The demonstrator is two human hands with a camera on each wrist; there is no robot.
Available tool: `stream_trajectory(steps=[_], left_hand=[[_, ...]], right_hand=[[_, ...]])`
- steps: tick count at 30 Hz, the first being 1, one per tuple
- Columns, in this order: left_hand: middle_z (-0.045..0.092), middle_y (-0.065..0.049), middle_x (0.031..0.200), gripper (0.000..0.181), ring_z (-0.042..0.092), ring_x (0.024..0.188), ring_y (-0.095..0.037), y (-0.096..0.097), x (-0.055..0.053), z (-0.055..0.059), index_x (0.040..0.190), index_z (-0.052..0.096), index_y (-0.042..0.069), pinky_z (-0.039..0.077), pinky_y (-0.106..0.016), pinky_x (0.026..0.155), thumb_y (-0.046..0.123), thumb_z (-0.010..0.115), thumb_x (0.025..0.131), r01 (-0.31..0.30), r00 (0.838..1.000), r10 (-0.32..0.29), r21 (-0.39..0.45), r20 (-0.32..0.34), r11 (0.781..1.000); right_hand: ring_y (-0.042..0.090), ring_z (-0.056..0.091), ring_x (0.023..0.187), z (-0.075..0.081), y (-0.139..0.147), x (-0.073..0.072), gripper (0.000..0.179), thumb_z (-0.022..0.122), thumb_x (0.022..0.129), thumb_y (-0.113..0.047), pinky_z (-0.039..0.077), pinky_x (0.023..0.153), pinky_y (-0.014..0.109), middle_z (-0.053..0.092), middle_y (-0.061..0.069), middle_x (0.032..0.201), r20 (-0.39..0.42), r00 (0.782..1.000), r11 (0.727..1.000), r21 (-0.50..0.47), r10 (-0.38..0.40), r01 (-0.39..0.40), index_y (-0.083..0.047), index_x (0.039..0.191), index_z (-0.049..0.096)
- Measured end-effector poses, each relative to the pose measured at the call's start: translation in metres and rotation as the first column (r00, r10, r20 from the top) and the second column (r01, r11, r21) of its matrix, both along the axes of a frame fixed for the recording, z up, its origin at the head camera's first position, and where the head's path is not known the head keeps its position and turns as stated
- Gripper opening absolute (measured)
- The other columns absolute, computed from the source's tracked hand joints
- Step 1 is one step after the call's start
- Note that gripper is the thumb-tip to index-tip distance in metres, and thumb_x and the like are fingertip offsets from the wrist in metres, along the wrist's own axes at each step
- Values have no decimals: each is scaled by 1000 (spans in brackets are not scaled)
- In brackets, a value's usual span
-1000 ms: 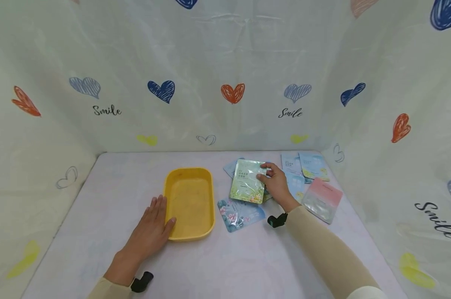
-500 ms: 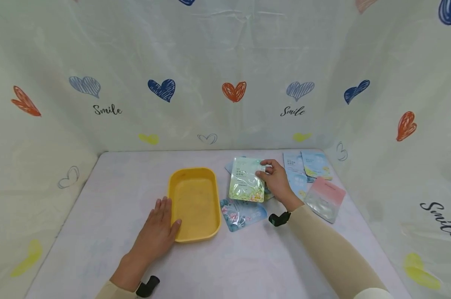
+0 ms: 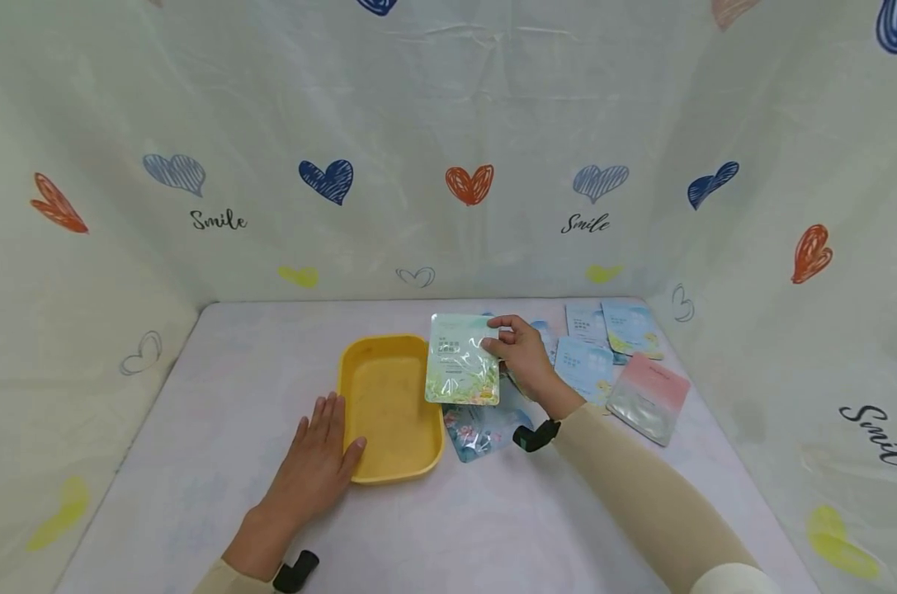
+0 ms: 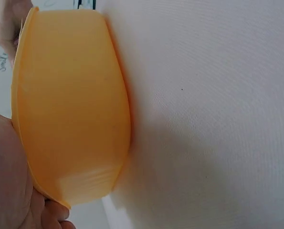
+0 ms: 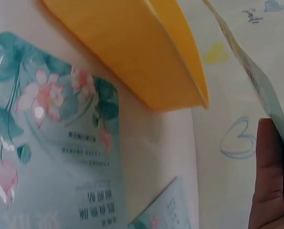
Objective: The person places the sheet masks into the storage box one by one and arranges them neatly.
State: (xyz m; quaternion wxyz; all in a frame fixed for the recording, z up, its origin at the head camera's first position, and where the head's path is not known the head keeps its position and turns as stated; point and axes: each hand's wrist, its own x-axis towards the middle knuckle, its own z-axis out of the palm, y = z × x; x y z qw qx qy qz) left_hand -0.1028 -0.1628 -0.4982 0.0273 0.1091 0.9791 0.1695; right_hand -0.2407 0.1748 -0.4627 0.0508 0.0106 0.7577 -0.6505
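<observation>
A green sheet mask packet (image 3: 459, 360) is pinched along its right edge by my right hand (image 3: 526, 359). It hangs in the air, its left edge over the right rim of the yellow tray (image 3: 389, 412). In the right wrist view the packet (image 5: 256, 78) shows edge-on, off the table. My left hand (image 3: 310, 458) lies along the tray's left side, fingers straight and thumb over the rim. The left wrist view shows the tray's outer wall (image 4: 72, 105) with the hand (image 4: 10, 176) against its rim. A blue packet with pink flowers (image 3: 481, 429) lies below the held one, partly covered.
Several light blue packets (image 3: 585, 367) lie overlapping at the back right of the white table (image 3: 195, 396). A pink and silver packet (image 3: 649, 398) sits in front of them. Patterned cloth walls (image 3: 389, 99) close off the back and both sides.
My right hand has carried the green packet leftward, from above the other packets to the tray's right rim. The tray and left hand have shifted slightly right in view.
</observation>
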Motion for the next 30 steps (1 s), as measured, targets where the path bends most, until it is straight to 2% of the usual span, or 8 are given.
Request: stream_trajectory(steps=[7, 10, 13, 18, 21, 23, 26, 30], left_hand=[[18, -31, 171, 80, 15, 161, -47, -3, 0, 0, 163, 18, -12, 19, -68, 127, 40, 50, 112, 17, 999, -17, 0, -30, 1000], [17, -32, 171, 80, 14, 161, -48, -4, 0, 0, 163, 17, -12, 18, -68, 127, 42, 49, 112, 19, 1000, -18, 8, -24, 1000], [17, -31, 171, 81, 13, 161, -47, -4, 0, -2, 163, 17, -12, 17, -68, 127, 44, 47, 112, 20, 1000, -20, 16, -21, 1000], [17, -31, 172, 82, 14, 161, -47, -4, 0, -4, 163, 16, -11, 18, -67, 128, 46, 46, 112, 25, 999, -24, 26, -36, 999], [17, -31, 172, 82, 14, 161, -47, -3, 0, -3, 164, 16, -11, 19, -67, 127, 45, 48, 112, 27, 999, -26, 36, -35, 999], [17, -32, 172, 83, 14, 161, -47, -2, 0, -2, 164, 16, -11, 19, -67, 127, 44, 49, 112, 26, 999, -25, 43, -28, 999], [18, -32, 172, 84, 14, 161, -48, -2, 0, -1, 164, 17, -11, 19, -67, 127, 44, 51, 111, 24, 1000, -24, 48, -15, 999], [17, -31, 172, 84, 13, 161, -47, -2, 0, -2, 164, 15, -10, 20, -66, 127, 45, 50, 111, 24, 1000, -23, 46, -11, 999]], right_hand=[[18, 66, 77, 2, -47, 0, 32, 68, 102, -6, 61, 64, 35, 63, 5, 88, 36, 995, 994, -63, 93, -91, -8, 134, 60], [19, 71, 82, 2, -67, 2, 33, 67, 103, -6, 66, 69, 39, 68, 8, 96, 45, 989, 989, -64, 139, -136, -7, 134, 59], [19, 71, 81, -1, -82, 4, 31, 65, 104, -6, 66, 69, 38, 66, 8, 95, 60, 983, 984, -52, 175, -172, -7, 134, 58], [18, 57, 70, -7, -100, 5, 28, 64, 105, -6, 54, 60, 28, 55, 4, 83, 76, 977, 980, -11, 200, -200, -8, 132, 58], [19, 51, 69, -9, -108, 5, 27, 64, 104, -5, 48, 59, 28, 50, 4, 81, 74, 977, 979, 21, 202, -204, -9, 130, 59], [18, 52, 69, -11, -112, 4, 26, 65, 104, -5, 49, 60, 29, 50, 3, 81, 75, 976, 978, 30, 205, -208, -10, 129, 59], [18, 46, 66, -13, -120, 4, 25, 65, 104, -5, 45, 60, 29, 41, 1, 76, 79, 976, 977, 55, 204, -208, -10, 128, 61], [16, 36, 60, -12, -128, 6, 22, 66, 104, -8, 37, 56, 27, 34, -2, 71, 73, 980, 971, 139, 187, -196, -11, 126, 63]])
